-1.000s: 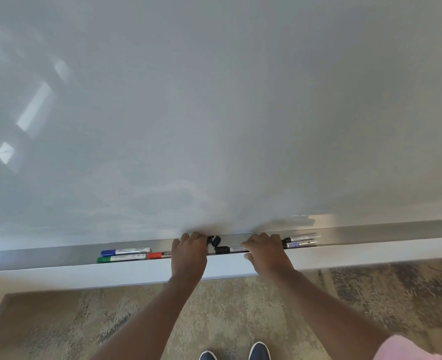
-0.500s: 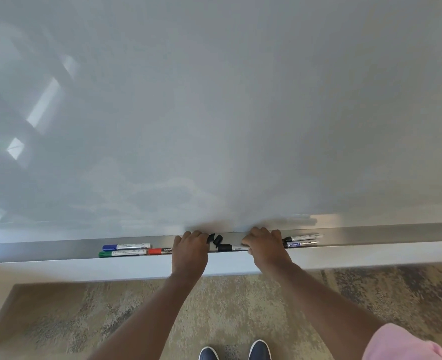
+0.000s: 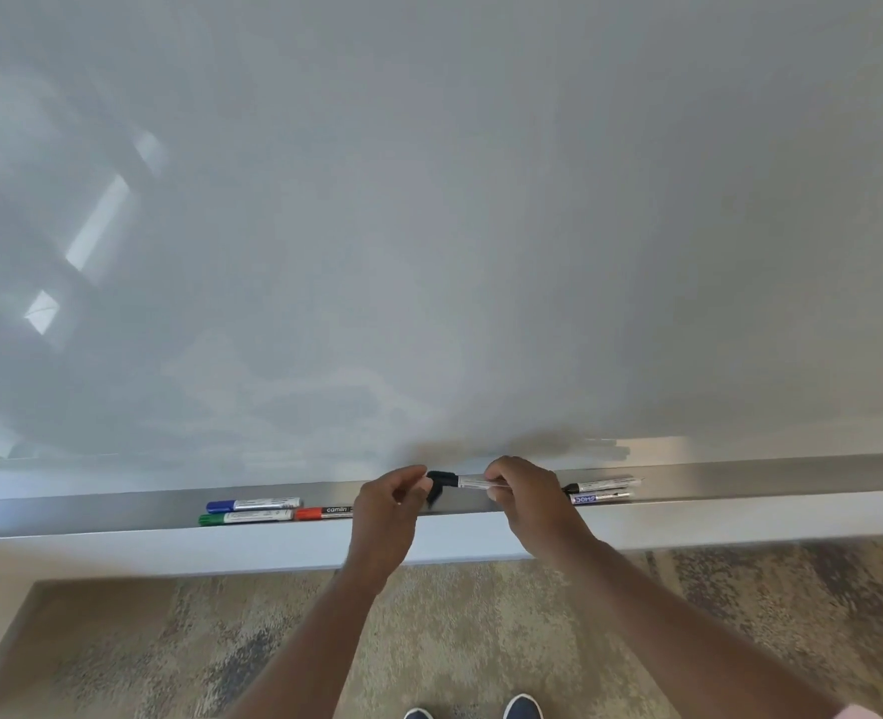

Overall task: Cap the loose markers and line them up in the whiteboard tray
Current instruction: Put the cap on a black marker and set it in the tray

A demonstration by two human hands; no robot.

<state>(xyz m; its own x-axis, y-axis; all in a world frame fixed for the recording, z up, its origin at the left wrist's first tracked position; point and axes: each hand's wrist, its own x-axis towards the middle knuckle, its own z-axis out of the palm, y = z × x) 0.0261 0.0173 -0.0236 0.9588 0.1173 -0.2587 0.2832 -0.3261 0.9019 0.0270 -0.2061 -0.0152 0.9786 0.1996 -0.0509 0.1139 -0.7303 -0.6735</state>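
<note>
My right hand (image 3: 530, 498) holds a black marker (image 3: 473, 481) with a clear-white barrel level just above the metal whiteboard tray (image 3: 740, 474). The marker's black end points left toward my left hand (image 3: 387, 511). My left hand's fingers are pinched on a small black cap (image 3: 435, 496), just below that black end. In the tray to the left lie a blue marker (image 3: 252, 504), a green marker (image 3: 244, 517) and a red marker (image 3: 325, 512), all capped. Two black markers (image 3: 604, 490) lie side by side to the right of my right hand.
The whiteboard (image 3: 429, 225) fills the upper view, straight ahead and close. A white ledge (image 3: 169, 550) runs under the tray. Patterned carpet (image 3: 480, 630) and my shoe tips (image 3: 522, 707) are below.
Both hands have risen off the tray. The right hand has picked up the black marker that lay between them, and the left hand has picked up a black cap.
</note>
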